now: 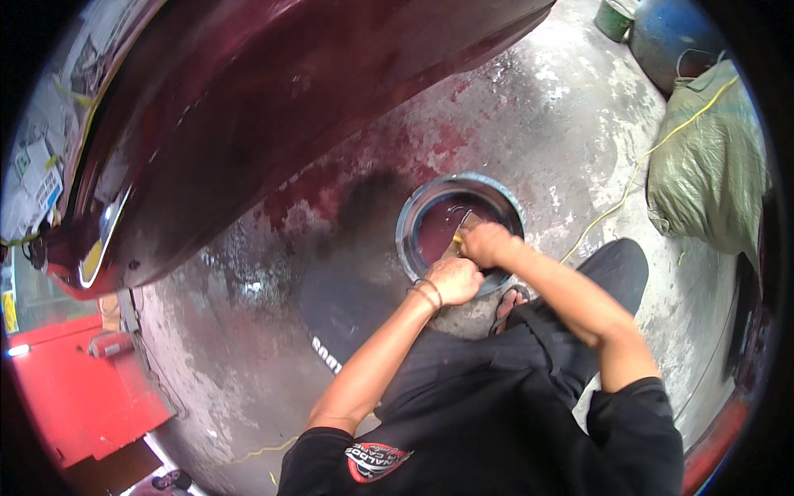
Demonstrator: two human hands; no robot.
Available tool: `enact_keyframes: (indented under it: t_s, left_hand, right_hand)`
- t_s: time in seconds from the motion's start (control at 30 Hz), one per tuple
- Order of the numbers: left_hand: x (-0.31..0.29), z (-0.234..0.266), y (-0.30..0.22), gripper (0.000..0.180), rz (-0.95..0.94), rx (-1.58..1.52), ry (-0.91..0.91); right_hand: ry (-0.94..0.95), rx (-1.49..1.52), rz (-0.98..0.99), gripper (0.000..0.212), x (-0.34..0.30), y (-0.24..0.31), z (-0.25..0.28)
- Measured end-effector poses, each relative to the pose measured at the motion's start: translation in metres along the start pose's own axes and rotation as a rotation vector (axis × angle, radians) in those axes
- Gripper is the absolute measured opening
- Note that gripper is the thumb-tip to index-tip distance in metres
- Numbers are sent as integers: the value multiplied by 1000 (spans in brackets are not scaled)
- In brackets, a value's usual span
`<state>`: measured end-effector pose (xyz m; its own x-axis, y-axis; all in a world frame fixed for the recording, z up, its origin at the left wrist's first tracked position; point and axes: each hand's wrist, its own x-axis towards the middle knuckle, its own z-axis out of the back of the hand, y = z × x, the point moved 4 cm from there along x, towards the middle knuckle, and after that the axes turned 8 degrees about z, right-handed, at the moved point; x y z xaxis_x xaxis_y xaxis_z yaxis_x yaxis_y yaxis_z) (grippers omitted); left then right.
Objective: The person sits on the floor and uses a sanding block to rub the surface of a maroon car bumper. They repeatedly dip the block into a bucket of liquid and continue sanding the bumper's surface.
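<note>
Both my hands are closed over a round bucket (402, 236) on the floor in front of me, with dark reddish liquid (434, 231) inside. Between them is a flat brownish piece with a bit of yellow (469, 221); its kind is too small and covered to make out. My right hand (490, 245) grips its upper part above the liquid. My left hand (453, 281) closes around its lower end at the near rim. Fingertips of both hands are mostly hidden.
A glossy dark red car body (273, 107) fills the upper left. At right stand a greenish sack (703, 157), a blue drum (674, 37) and a green bucket (613, 20). A yellow cord (626, 190) crosses the stained concrete floor. A red cabinet (78, 380) is at lower left.
</note>
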<state>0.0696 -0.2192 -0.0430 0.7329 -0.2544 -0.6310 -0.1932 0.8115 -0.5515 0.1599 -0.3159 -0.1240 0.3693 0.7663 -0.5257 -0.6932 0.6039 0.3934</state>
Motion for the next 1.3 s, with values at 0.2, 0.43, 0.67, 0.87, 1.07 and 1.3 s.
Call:
enact_keyframes:
  t_s: [0.2,0.43,0.67,0.87,1.07,1.3]
  left_hand:
    - [95,-50,69,39,302,84,62]
    - [38,115,-22,29,-113,219,-275]
    - [-93,375,-219,19,-1012,530,-1154]
    - [-59,441,-223,65,-649,1000,-989]
    - [-53,435,-218,77,-615,993,-976]
    - [-61,426,-239,92,-440,1003,-901]
  right_hand:
    - [174,140,-23,57,43,-18,-85]
    - [-333,1298,-185,51,-44,-54,71]
    - [-1676,1434,94,68,-57,27,323]
    - [-1507,912,77,75,5,142,310]
    - [-1828,1179,-11,79,-13,-88,389]
    - [-1764,1102,118,74,11,-31,344]
